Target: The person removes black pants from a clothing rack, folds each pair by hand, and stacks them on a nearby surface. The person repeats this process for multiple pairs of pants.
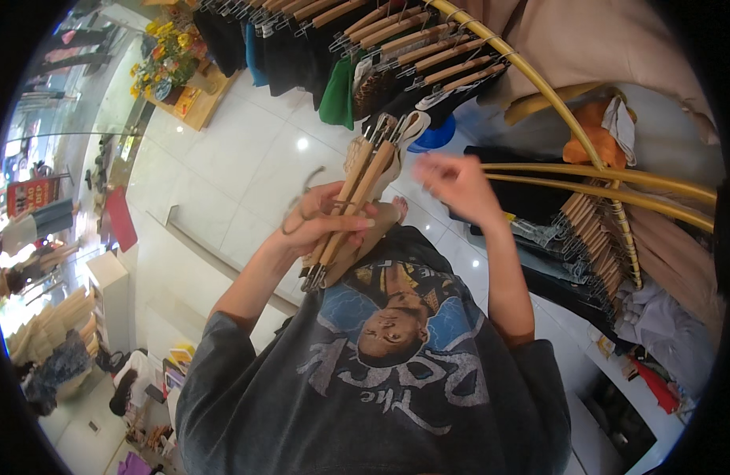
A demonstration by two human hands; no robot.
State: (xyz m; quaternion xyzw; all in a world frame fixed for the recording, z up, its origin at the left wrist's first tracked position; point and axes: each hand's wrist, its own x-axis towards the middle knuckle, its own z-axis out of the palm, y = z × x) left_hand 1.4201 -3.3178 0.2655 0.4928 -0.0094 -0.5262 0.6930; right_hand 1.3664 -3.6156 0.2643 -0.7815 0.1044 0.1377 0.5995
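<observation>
My left hand (332, 219) is closed around two wooden clip hangers (360, 199) held side by side, with their metal clips at both ends. Cream and beige garments (371, 160) hang from the clips and partly show behind the wood. A hanger's thin hook curves out past the left hand's fingers. My right hand (454, 181) is raised to the right of the hangers, apart from them and blurred; its fingers look curled, and whether it holds anything cannot be told.
Garments on wooden clip hangers (424, 47) line a curved gold rail (525, 65) ahead. More clothes hang at the right below gold bars (638, 178). A blue basin (433, 135) sits on the floor. A wooden table (201, 110) with flowers stands ahead left. A person (133, 380) is at the lower left.
</observation>
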